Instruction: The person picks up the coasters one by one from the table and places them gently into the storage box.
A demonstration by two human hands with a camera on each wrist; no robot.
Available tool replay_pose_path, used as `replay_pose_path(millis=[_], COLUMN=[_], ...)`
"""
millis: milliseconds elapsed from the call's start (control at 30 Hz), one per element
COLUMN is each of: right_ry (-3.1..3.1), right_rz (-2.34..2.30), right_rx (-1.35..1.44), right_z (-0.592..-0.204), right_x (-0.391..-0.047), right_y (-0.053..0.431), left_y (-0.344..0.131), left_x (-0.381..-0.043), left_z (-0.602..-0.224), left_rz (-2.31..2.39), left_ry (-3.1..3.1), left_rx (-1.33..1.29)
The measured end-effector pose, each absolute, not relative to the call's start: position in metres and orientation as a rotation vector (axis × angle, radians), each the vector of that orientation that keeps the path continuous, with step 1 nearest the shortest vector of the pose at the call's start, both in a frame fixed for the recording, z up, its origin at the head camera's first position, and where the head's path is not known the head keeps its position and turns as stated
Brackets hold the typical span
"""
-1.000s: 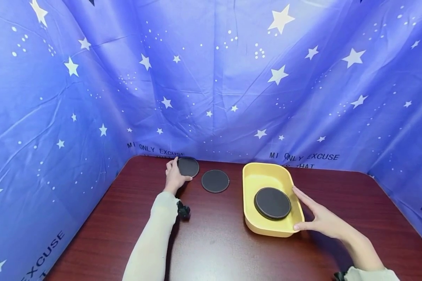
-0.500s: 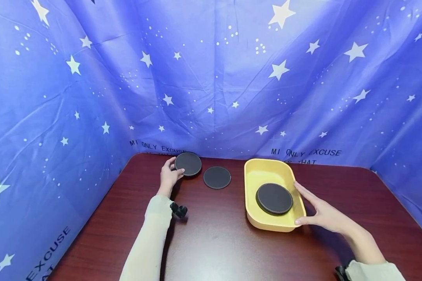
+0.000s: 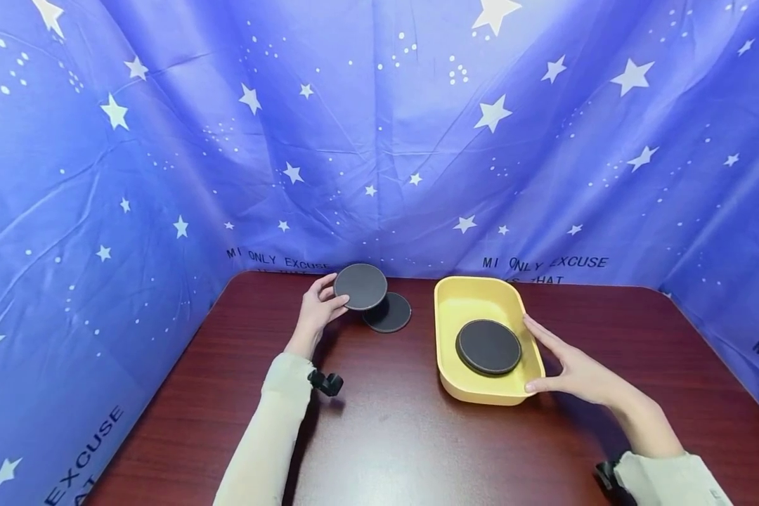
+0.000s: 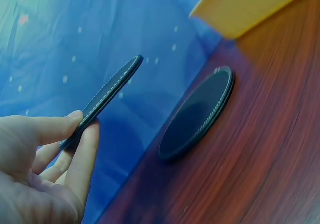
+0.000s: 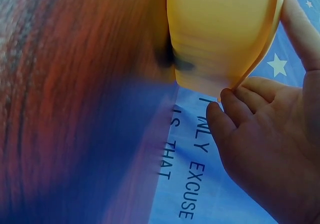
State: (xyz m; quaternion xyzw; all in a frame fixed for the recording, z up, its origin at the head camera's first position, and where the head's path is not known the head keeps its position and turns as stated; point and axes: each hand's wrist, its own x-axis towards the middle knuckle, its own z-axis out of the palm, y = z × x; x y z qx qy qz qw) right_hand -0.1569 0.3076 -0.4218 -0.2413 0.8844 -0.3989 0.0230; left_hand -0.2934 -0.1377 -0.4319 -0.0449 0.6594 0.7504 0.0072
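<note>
My left hand (image 3: 318, 311) pinches a dark round coaster (image 3: 360, 287) by its edge and holds it in the air above the table's far left. In the left wrist view that lifted coaster (image 4: 107, 97) is tilted between thumb and fingers. A second dark coaster (image 3: 389, 314) lies flat on the table just under and to the right of it, also seen in the left wrist view (image 4: 197, 115). A third coaster (image 3: 488, 346) lies inside the yellow tray (image 3: 474, 301). My right hand (image 3: 575, 372) rests with straight fingers against the tray's right side and near corner.
The dark red wooden table (image 3: 392, 436) is walled on three sides by a blue star-printed cloth (image 3: 379, 140). A small black wrist camera mount (image 3: 327, 383) sits at my left cuff.
My left hand has lifted the far-left coaster off the table and carried it right, over the edge of the second coaster. The right hand has stayed on the tray.
</note>
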Motion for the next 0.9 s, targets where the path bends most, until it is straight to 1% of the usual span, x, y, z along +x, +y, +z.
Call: replay_pose_path(millis=[300, 567, 900], right_ry=[2.737, 2.728, 2.713], right_rz=[-1.212, -1.225, -1.251], right_rx=[-0.714, -0.696, -0.702], right_z=[-0.420, -0.419, -0.420], right_x=[-0.157, -0.159, -0.158], right_y=[0.308, 0.308, 0.309], left_y=[-0.108, -0.080, -0.042], left_x=[-0.279, -0.268, -0.266], left_z=[-0.426, -0.423, -0.425], left_rz=[2.340, 2.243, 2.153], left_ry=[1.935, 1.951, 1.973], left_rx=[-0.014, 0.099, 0.199])
